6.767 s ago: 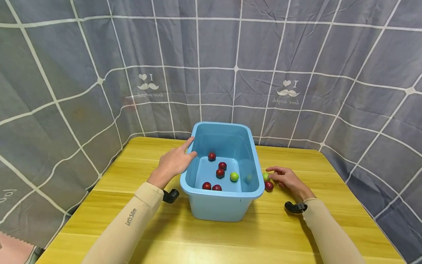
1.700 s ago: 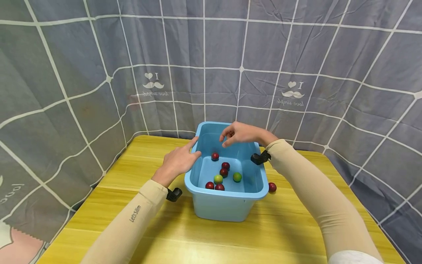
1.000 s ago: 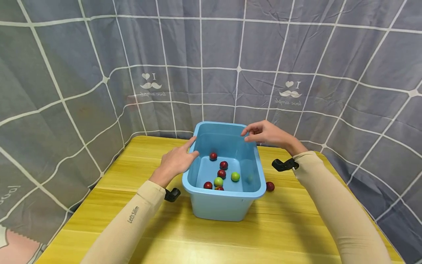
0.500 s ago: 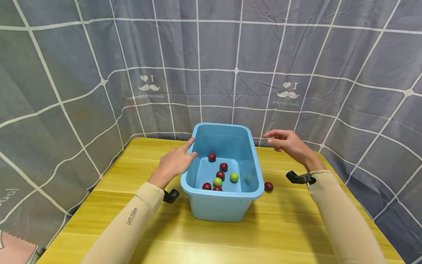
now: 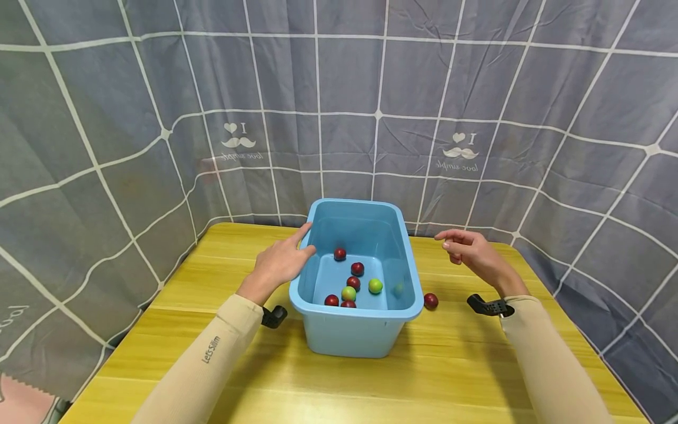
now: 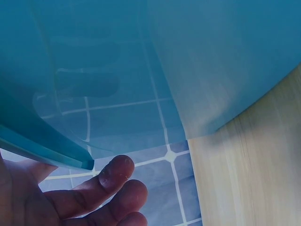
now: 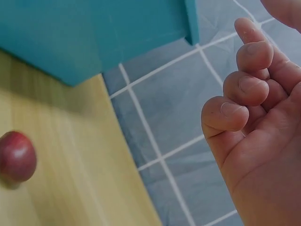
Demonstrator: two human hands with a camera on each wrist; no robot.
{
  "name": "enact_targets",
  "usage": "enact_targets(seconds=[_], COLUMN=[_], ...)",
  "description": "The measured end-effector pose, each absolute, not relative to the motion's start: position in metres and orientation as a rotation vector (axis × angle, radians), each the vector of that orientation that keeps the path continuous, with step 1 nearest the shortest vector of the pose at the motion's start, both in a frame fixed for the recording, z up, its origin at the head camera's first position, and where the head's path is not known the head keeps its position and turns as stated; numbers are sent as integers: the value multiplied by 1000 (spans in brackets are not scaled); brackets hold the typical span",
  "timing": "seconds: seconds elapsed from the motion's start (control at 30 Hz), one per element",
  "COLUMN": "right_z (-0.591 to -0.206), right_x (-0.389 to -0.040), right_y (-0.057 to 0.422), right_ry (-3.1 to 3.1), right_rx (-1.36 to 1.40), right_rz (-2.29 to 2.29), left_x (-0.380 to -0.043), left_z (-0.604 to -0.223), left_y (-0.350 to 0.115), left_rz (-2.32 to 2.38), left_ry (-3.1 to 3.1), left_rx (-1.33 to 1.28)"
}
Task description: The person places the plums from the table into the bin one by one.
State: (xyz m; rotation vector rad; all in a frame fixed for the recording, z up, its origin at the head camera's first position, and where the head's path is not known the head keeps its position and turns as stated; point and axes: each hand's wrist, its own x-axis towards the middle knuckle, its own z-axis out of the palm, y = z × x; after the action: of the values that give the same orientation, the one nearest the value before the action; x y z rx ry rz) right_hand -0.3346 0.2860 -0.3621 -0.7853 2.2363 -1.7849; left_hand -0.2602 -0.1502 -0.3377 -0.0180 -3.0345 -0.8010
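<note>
A blue plastic tub (image 5: 346, 333) stands on the table with several small dark red plum-like fruits (image 5: 353, 284) and two green fruits (image 5: 375, 286) inside. My left hand (image 5: 278, 259) rests on its left rim, index finger and thumb extended over the edge. Seen from the left wrist, the other fingers (image 6: 110, 181) hang loosely below the rim. My right hand (image 5: 479, 256) hovers right of the tub, fingers loosely bent and nothing in them. One red plum-like fruit (image 5: 431, 301) lies on the table beside the tub, below and left of that hand; it also shows in the right wrist view (image 7: 17, 157).
The yellow wood-grain table (image 5: 254, 377) extends around the tub. A grey curtain with white grid lines (image 5: 349, 76) hangs behind the table and along both sides. Each wrist wears a black camera mount.
The green fruit formerly beside the tub now lies inside it. My right hand has since withdrawn from over the tub, moving right and lower. My left hand stays on the rim.
</note>
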Motion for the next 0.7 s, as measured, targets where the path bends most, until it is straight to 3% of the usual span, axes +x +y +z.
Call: enact_targets(seconds=[0.7], right_z=[-421], right_x=[-331], right_y=[309], right_ry=[2129], right_rx=[-647], right_rz=[-1847], left_x=[-260], left_z=[-338], left_y=[-150], left_rz=[-808], left_ry=[-3028], left_rx=[-10])
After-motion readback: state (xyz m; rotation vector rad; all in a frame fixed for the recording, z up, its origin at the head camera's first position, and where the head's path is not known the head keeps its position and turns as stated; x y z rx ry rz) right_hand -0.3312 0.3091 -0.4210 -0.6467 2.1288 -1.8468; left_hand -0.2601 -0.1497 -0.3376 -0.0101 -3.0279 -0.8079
